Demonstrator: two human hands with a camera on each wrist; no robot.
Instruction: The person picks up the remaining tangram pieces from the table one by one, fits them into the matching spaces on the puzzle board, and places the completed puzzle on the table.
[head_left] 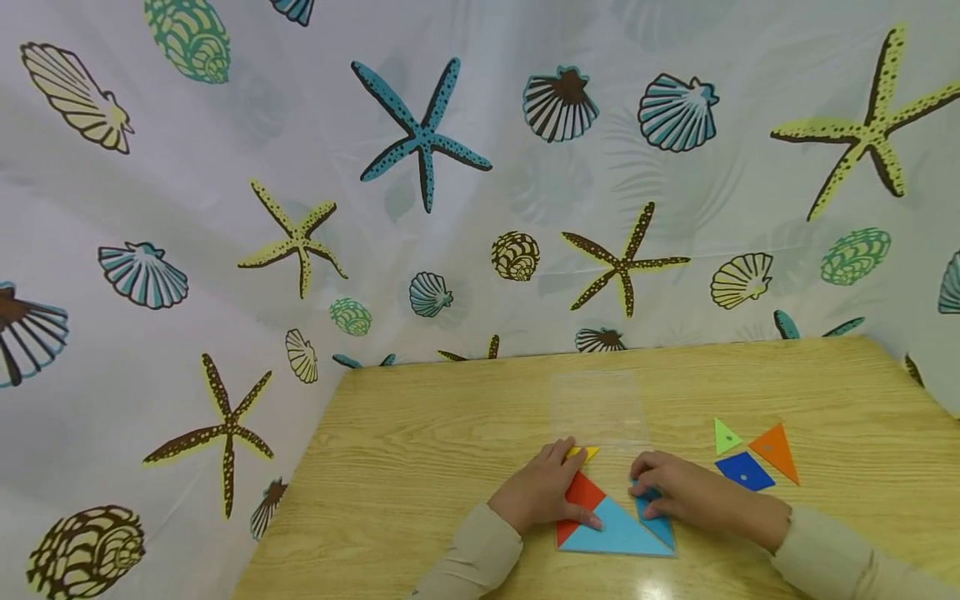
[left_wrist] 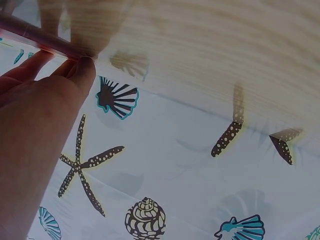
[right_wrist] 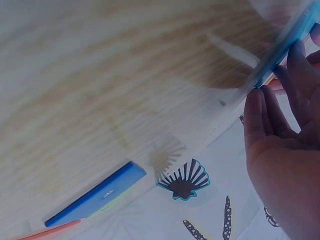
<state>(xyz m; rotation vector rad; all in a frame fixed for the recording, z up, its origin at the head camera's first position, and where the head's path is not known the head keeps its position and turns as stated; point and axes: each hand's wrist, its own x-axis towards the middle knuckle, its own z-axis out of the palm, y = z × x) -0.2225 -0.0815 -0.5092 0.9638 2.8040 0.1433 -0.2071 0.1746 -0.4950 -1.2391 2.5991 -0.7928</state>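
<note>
Several flat tangram pieces lie together at the front of the table. A large light blue triangle (head_left: 617, 533) is nearest the person, with a red triangle (head_left: 587, 493) along its left side. My left hand (head_left: 536, 492) lies over the left side, thumb on the light blue triangle and fingertips at the yellow piece (head_left: 592, 452), which is partly covered. At the right edge, my right hand (head_left: 675, 492) pinches a darker blue triangle (head_left: 658, 527) between curled fingers and thumb. In the right wrist view, the fingertips (right_wrist: 255, 95) are right at its blue edge.
A clear plastic square (head_left: 597, 400) lies behind the pieces. To the right on the wooden table (head_left: 405, 467) are a light green triangle (head_left: 724, 437), an orange triangle (head_left: 782, 454) and a dark blue quadrilateral (head_left: 750, 472). A shell-patterned curtain (head_left: 465, 250) borders the back and left.
</note>
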